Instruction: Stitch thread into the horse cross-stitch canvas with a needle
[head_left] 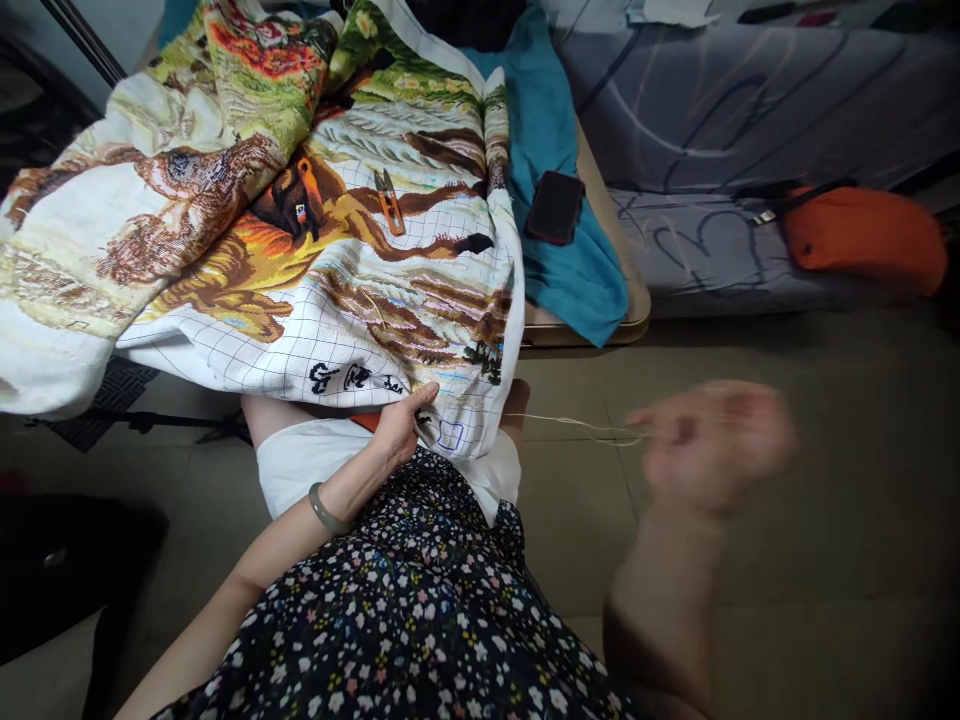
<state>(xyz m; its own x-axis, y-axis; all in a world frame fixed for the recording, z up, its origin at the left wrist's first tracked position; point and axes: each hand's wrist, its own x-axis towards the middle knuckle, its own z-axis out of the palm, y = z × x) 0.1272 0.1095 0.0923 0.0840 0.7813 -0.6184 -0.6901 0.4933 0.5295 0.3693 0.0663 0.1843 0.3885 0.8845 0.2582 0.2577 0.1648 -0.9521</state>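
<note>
A large cross-stitch canvas (pixel 315 230) with a coloured picture on a white grid lies over my lap and a frame. My left hand (pixel 401 425) grips its lower edge, thumb on top and fingers under the cloth. My right hand (pixel 709 435) is out to the right, smeared by motion, with its fingers drawn together. A pale thread (pixel 570 425) runs taut from the canvas edge to that hand. Small orange thread snips (pixel 388 202) lie on the canvas.
A dark phone (pixel 555 207) lies on a teal cloth (pixel 570 270) over a wooden seat edge. A grey sofa cover (pixel 750 110) and an orange bag (pixel 862 240) are at the right. A dark stand (pixel 135 420) sits on the tan floor under the canvas.
</note>
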